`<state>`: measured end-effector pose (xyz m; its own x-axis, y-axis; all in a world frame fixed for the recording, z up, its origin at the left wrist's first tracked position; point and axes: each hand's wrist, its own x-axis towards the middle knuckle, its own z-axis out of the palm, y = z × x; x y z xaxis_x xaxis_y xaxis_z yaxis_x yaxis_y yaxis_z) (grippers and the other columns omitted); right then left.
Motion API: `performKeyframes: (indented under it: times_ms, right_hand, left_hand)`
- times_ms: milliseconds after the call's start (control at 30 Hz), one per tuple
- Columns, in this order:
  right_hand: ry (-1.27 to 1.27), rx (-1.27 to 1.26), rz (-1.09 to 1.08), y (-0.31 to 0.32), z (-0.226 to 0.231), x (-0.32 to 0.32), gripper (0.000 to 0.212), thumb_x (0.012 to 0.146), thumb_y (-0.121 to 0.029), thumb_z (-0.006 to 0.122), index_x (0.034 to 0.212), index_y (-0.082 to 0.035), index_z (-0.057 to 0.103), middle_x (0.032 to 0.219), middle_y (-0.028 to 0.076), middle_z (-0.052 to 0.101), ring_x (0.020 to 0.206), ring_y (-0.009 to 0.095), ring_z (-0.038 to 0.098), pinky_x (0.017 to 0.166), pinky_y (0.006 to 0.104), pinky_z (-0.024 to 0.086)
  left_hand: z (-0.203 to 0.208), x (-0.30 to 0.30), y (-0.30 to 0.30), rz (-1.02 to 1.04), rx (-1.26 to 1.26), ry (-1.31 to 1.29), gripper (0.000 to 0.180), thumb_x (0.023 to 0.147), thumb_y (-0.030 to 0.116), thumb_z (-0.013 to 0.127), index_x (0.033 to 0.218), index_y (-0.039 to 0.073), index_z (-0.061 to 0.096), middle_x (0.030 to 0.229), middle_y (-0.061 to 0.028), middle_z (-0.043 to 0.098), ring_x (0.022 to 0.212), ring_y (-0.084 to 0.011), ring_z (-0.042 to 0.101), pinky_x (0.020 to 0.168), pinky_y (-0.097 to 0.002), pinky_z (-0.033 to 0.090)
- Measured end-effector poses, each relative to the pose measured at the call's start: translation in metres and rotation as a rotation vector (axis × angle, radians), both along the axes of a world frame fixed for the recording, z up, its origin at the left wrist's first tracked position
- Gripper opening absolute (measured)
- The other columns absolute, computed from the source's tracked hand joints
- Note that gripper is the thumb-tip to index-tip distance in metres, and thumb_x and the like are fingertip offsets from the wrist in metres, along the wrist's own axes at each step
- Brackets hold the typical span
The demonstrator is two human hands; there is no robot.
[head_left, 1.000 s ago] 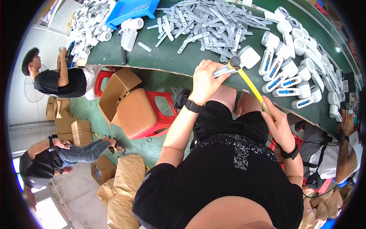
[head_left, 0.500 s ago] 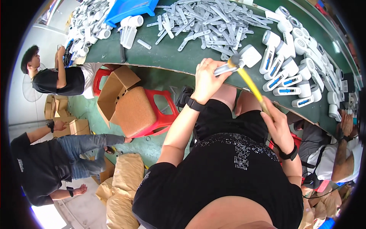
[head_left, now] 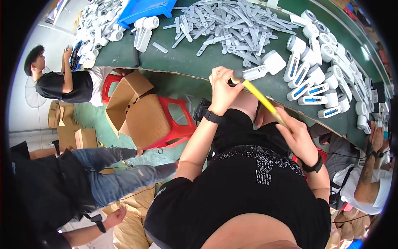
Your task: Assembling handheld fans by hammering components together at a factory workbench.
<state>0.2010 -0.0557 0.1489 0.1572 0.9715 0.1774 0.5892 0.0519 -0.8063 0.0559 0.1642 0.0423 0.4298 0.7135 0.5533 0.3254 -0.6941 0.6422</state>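
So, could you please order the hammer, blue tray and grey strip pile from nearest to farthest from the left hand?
1. Yellow-handled hammer: head right beside the left hand.
2. Grey strip pile: ahead.
3. Blue tray: farther ahead, left.

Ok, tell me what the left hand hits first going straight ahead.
Likely the heap of grey plastic strips, though the height of the left hand against the green tabletop is unclear.

Right hand (head_left: 297, 137) grips yellow-handled hammer (head_left: 262, 98); left hand (head_left: 224, 90) by its head; grey strips (head_left: 234, 25) heaped on green table (head_left: 182, 61).
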Motion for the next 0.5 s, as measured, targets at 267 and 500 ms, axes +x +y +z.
performKeyframes:
  times_ms: [267,500]
  right_hand:
    - [-0.01,-0.134,0.009,0.005,-0.009,-0.003,0.044,0.09,-0.004,0.057,0.133,0.004,0.048,0.096,0.023,0.064,0.082,0.035,0.063,0.079,0.0345,0.049]
    - [0.046,-0.132,-0.012,0.006,-0.019,0.002,0.044,0.091,-0.004,0.057,0.133,0.003,0.048,0.098,0.023,0.064,0.082,0.032,0.064,0.078,0.033,0.049]
  left_hand:
    - [0.007,0.004,-0.001,-0.005,-0.065,-0.004,0.036,0.062,0.019,0.085,0.095,0.014,0.074,0.093,-0.0007,0.064,0.099,-0.0246,0.051,0.091,-0.0383,0.038]
    - [0.001,0.001,-0.001,-0.025,-0.057,-0.032,0.033,0.061,0.017,0.081,0.092,0.011,0.071,0.087,-0.0013,0.062,0.098,-0.025,0.051,0.09,-0.0385,0.036]
